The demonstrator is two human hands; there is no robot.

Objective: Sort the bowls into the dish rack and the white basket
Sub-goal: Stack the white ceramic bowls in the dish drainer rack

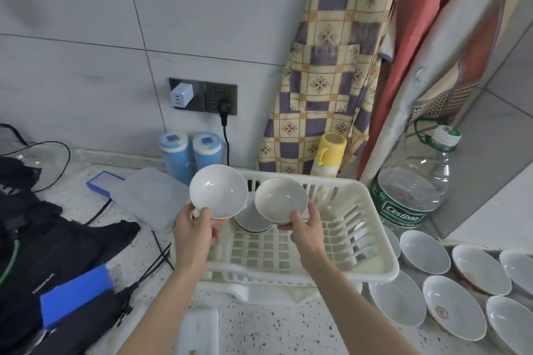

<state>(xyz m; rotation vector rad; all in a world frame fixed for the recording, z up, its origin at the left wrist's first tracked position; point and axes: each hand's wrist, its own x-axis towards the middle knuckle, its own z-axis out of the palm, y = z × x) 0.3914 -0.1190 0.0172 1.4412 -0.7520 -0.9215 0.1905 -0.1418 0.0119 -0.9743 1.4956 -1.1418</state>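
1. Two bowls held above the white basket (372, 242), openings tilted toward the camera.
2. Left hand (193, 235) gripping white bowl (218, 194) at its lower rim, thumb inside.
3. Right hand (305, 228) pinching cream bowl (281, 199) at its lower rim, just beside the white bowl.
4. Stacked bowls (252, 219) standing in the basket's far left corner, partly hidden.
5. Loose bowls (452, 300) resting openings up on the counter (259, 326), right of the basket.
6. Water bottle (412, 190) lying tilted behind them.

Two white bowls (218, 194) (281, 199) held tilted above the white basket (375, 242).
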